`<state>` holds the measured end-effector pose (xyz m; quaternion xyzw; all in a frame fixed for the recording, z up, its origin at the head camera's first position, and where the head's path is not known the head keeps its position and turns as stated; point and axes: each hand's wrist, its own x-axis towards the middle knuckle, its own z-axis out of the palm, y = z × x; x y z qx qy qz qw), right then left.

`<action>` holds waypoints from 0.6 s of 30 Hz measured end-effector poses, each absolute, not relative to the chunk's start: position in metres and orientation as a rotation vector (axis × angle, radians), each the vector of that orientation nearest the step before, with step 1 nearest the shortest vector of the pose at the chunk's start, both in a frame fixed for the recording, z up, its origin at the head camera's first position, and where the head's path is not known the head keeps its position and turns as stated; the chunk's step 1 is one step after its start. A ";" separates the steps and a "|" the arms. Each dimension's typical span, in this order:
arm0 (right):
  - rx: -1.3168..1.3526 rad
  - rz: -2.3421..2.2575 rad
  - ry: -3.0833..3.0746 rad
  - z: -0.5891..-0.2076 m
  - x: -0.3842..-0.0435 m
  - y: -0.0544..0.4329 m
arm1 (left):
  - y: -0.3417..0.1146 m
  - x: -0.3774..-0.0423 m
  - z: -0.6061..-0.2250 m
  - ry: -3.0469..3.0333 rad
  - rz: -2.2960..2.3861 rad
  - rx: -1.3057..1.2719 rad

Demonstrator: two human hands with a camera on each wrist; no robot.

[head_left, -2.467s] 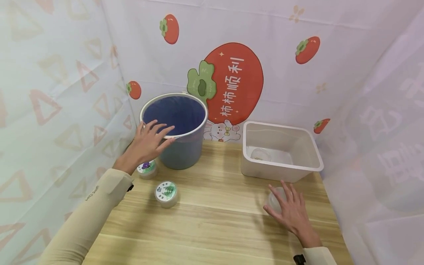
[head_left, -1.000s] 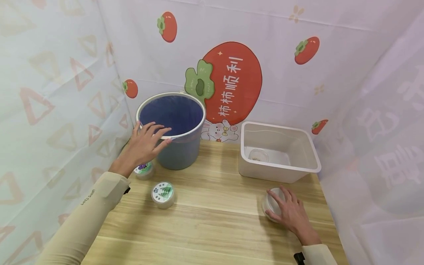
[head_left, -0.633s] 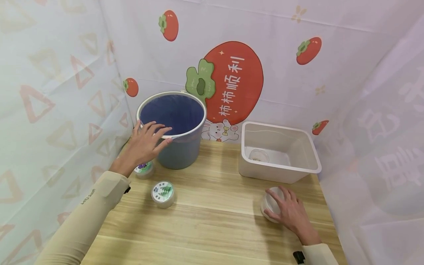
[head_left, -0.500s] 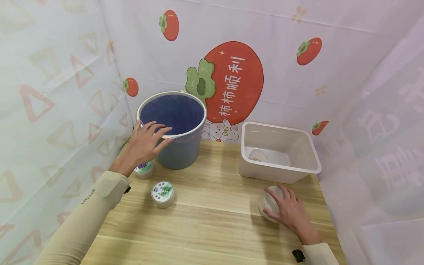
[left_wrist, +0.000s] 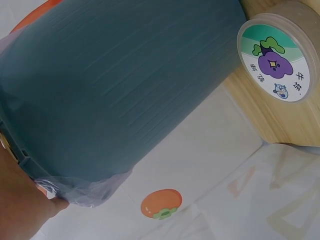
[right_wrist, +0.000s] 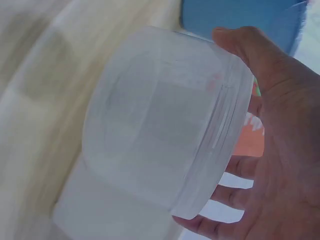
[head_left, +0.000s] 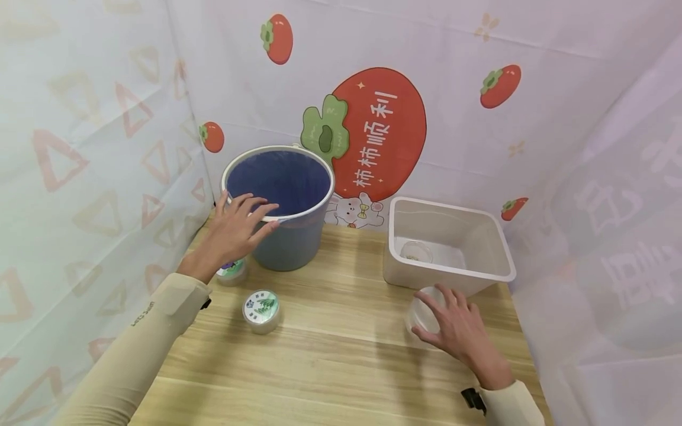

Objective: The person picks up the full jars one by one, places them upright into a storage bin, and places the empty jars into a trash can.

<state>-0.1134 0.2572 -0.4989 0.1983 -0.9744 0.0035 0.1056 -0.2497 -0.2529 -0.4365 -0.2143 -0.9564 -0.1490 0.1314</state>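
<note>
**Your right hand (head_left: 459,325) grips a clear tub (head_left: 425,313) just in front of the white bin (head_left: 442,275)**

Head view: your right hand, its thumb and fingers spread around the clear tub, holds it over the right part of the bench (head_left: 319,373). Inside the white bin, toward its left end, sits a clear round container (head_left: 417,252). Your left hand (head_left: 231,234) grips nothing; its fingers stretch loosely over the near rim of the blue bucket (head_left: 288,245). On the bench near the blue bucket you have a green-leaf tub (head_left: 261,312) and, partly hidden by your left arm, an eggplant tub (head_left: 231,273).

Left wrist view: only part of your left hand shows, beside the blue bucket's rim, where a thin plastic liner (left_wrist: 87,190) hangs out. The eggplant tub's purple picture faces you.

Right wrist view: your thumb presses one side of the clear tub and fingertips reach the opposite side. You see the blue bucket beyond your thumb.
</note>
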 end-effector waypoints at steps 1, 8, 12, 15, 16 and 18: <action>0.591 0.007 -2.867 -0.495 -0.114 0.254 | -0.253 -0.250 -0.436 -2.779 -0.434 -0.622; 0.619 -0.018 -2.851 -0.473 -0.122 0.233 | -0.252 -0.249 -0.435 -2.791 -0.431 -0.622; 0.622 -0.002 -2.868 -0.463 -0.125 0.221 | -0.252 -0.249 -0.435 -2.796 -0.429 -0.621; 0.627 0.034 -2.865 -0.458 -0.127 0.214 | -0.251 -0.249 -0.435 -2.799 -0.428 -0.617; 0.631 0.045 -2.860 -0.456 -0.129 0.212 | -0.251 -0.248 -0.434 -2.799 -0.429 -0.615; 0.645 0.064 -2.847 -0.452 -0.132 0.208 | -0.252 -0.248 -0.434 -2.798 -0.430 -0.613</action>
